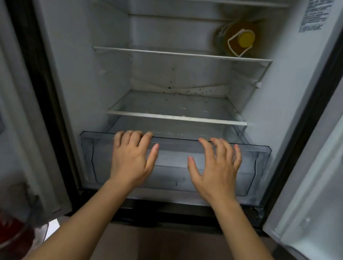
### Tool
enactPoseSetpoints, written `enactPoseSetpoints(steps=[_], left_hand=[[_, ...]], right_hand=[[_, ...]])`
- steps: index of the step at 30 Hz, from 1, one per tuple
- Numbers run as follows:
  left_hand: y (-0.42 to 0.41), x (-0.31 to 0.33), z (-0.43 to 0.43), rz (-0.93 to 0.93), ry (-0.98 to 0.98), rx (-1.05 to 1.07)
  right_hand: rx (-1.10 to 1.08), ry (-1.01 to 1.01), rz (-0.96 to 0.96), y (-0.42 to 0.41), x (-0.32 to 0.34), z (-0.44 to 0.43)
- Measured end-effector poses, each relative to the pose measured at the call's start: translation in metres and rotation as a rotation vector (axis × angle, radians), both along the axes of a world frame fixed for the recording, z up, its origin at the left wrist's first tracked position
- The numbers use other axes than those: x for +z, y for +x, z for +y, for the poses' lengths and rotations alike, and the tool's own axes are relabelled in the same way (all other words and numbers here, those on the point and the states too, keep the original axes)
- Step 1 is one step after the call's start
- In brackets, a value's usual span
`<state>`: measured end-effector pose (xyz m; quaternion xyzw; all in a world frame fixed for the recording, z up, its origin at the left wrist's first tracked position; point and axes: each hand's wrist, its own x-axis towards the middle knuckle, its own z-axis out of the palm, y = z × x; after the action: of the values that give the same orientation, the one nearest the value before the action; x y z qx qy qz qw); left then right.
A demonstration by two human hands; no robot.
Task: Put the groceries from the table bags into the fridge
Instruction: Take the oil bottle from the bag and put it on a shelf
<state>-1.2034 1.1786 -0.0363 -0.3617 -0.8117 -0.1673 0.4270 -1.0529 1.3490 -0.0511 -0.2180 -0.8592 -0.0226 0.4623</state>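
At lower centre, the left hand (133,157) seems to hook curled fingers over the clear plastic drawer (255,162) rim; the right hand (215,170) rests there, fingers spread.

At 12 o'clock the room over each shelf (176,117) is free for my reach, except at 1 o'clock, where a bottle (236,38) lies on its side. At 6 the drawer (172,169) front bars the bottom; my left hand (132,157) hooks its rim and my right hand (215,170) lies flat. Open doors (332,194) flank me at 9 and 3.
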Motion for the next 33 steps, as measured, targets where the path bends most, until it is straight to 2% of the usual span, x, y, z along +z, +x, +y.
enactPoseSetpoints(steps=[5,14,21,27,30,33], left_hand=[[0.026,-0.001,-0.016,-0.025,-0.007,0.002],[0.036,0.012,-0.029,-0.181,-0.163,-0.009],[0.076,-0.005,-0.083,-0.233,-0.102,-0.005],[0.118,0.025,-0.194,-0.032,0.025,-0.043],[0.141,0.037,-0.288,0.096,0.037,0.005],[0.162,0.033,-0.41,0.084,0.024,0.16]], right_hand=[[0.012,-0.008,0.012,0.022,-0.002,-0.013],[0.053,0.031,-0.143,0.037,-0.002,-0.012],[0.069,-0.066,-0.081,0.05,-0.01,-0.049],[0.264,-0.066,0.112,0.033,0.014,-0.161],[0.414,-0.062,0.257,0.02,0.026,-0.254],[0.558,-0.064,0.305,0.012,0.027,-0.363]])
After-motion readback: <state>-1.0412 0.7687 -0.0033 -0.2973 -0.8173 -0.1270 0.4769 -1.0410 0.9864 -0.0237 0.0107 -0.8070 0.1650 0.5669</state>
